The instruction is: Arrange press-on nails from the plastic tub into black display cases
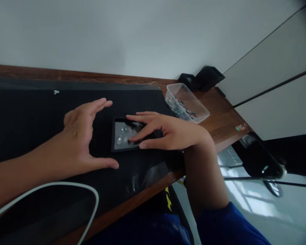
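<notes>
On the black mat lies a shallow black tray (121, 148) with a grey inside, holding several small clear pieces, one with a white star mark. My right hand (165, 131) reaches over the tray's right part, fingers apart. Its index fingertip touches down among the pieces; whether it grips one cannot be made out. To the left of the tray hovers my left hand (83, 131), empty, thumb and fingers spread wide. The tray's right end is hidden under my right hand.
A clear plastic container (187, 102) with small pieces stands behind my right hand, near black boxes (209, 78). A white cable (66, 183) crosses the front left. A small white scrap (56, 92) lies on the black mat (35, 112). The wooden table edge (140, 194) runs in front.
</notes>
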The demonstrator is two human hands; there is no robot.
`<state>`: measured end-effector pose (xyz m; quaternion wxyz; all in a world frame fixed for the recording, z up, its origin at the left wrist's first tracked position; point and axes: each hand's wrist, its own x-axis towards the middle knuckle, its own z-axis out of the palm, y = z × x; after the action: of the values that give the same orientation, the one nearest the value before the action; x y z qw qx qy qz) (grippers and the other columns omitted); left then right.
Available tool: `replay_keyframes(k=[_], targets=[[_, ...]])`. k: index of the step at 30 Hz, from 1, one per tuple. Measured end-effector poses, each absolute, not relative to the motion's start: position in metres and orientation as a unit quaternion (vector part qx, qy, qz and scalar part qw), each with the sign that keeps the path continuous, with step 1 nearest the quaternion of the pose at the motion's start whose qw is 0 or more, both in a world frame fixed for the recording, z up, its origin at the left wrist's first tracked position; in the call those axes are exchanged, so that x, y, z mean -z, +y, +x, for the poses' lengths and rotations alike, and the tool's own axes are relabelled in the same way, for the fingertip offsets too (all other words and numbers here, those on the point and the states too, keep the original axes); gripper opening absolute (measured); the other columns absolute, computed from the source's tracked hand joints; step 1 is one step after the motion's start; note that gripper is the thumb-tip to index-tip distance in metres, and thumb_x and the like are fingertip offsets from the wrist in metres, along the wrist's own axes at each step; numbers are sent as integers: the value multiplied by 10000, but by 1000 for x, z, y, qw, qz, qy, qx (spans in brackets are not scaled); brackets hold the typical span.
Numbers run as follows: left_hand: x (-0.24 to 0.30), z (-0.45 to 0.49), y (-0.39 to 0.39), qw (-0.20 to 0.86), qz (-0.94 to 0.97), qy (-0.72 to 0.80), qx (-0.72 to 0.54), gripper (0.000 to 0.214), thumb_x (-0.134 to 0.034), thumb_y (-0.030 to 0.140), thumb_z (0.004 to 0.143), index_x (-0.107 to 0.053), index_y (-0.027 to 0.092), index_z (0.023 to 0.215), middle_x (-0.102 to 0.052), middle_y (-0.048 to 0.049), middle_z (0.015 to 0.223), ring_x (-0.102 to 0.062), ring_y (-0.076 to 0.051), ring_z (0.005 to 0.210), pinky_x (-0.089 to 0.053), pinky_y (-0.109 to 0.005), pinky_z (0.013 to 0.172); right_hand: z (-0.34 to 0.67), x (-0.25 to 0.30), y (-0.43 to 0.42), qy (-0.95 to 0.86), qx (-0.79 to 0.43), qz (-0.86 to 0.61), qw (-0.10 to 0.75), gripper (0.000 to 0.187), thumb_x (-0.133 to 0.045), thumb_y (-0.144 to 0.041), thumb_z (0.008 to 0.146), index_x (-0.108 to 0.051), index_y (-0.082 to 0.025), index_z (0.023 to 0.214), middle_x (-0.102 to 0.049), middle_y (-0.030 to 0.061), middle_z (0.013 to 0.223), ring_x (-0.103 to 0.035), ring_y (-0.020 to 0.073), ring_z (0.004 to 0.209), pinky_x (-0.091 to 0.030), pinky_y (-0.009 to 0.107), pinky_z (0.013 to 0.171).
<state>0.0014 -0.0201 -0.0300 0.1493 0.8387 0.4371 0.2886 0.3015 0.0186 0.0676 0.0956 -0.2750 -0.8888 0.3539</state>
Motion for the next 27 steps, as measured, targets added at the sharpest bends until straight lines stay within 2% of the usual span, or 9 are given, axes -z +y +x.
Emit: replay_keyframes(k=[2, 4, 6, 8, 11, 15, 18, 23, 27], targets=[[29, 0, -20, 141, 847, 424, -290, 1331, -780, 905, 765, -87, 360, 1762, -400, -190, 1768, -406, -522, 1601, -294, -727, 1283, 303, -66, 19, -894, -344, -276, 84, 270, -885, -248, 917, -873, -330, 1174, -735, 41, 1514, -479, 298, 1631, -319, 570, 1373], [30, 0, -20, 128, 852, 423, -282, 1228, -699, 911, 834, -115, 360, 1763, -446, -176, 1749, -399, -506, 1609, -247, -725, 1294, 303, -62, 18, -892, -338, -286, 94, 530, -941, -300, 860, -793, -323, 1369, -666, 55, 1604, -401, 318, 1675, -264, 591, 1396], [31, 0, -18, 125, 857, 426, -263, 1151, -670, 885, 876, -159, 349, 1757, -461, -168, 1741, -362, -493, 1632, -259, -703, 1287, 303, -59, 16, -887, -335, -302, 98, 867, -985, -346, 801, -622, -307, 1588, -540, 86, 1722, -353, 340, 1695, -259, 593, 1400], [33, 1, -18, 130, 863, 423, -245, 1074, -648, 851, 916, -202, 331, 1743, -469, -173, 1731, -345, -480, 1643, -291, -680, 1270, 303, -55, 14, -883, -332, -321, 90, 1024, -971, -359, 814, -467, -281, 1702, -449, 118, 1781, -362, 344, 1689, -305, 574, 1388], [32, 1, -18, 137, 863, 422, -242, 948, -602, 808, 973, -259, 335, 1720, -518, -158, 1694, -366, -461, 1625, -337, -663, 1240, 302, -52, 13, -882, -325, -337, 60, 1001, -912, -377, 881, -412, -203, 1730, -446, 171, 1774, -402, 345, 1666, -361, 553, 1365], [27, 3, -22, 163, 848, 436, -252, 965, -637, 817, 940, -306, 318, 1697, -587, -142, 1619, -404, -457, 1569, -354, -676, 1236, 300, -51, 14, -887, -313, -336, 37, 997, -902, -396, 888, -420, -130, 1719, -423, 213, 1776, -374, 357, 1681, -331, 567, 1378], [21, 7, -26, 192, 831, 465, -238, 926, -663, 801, 929, -368, 320, 1663, -537, -142, 1651, -377, -453, 1584, -339, -688, 1263, 298, -52, 15, -885, -312, -344, 29, 1018, -911, -416, 870, -428, -117, 1714, -415, 221, 1778, -364, 370, 1685, -319, 578, 1381], [15, 10, -29, 223, 813, 486, -230, 895, -730, 742, 887, -435, 348, 1634, -519, -134, 1652, -386, -469, 1569, -398, -698, 1240, 296, -53, 14, -885, -307, -349, 32, 991, -917, -386, 858, -454, -162, 1706, -437, 196, 1772, -390, 361, 1672, -327, 586, 1373], [15, 10, -28, 232, 804, 495, -235, 925, -766, 766, 832, -471, 360, 1609, -530, -118, 1652, -405, -476, 1557, -428, -694, 1230, 294, -53, 13, -889, -295, -348, 33, 1006, -928, -358, 846, -452, -82, 1689, -489, 229, 1732, -440, 363, 1637, -361, 560, 1358]])
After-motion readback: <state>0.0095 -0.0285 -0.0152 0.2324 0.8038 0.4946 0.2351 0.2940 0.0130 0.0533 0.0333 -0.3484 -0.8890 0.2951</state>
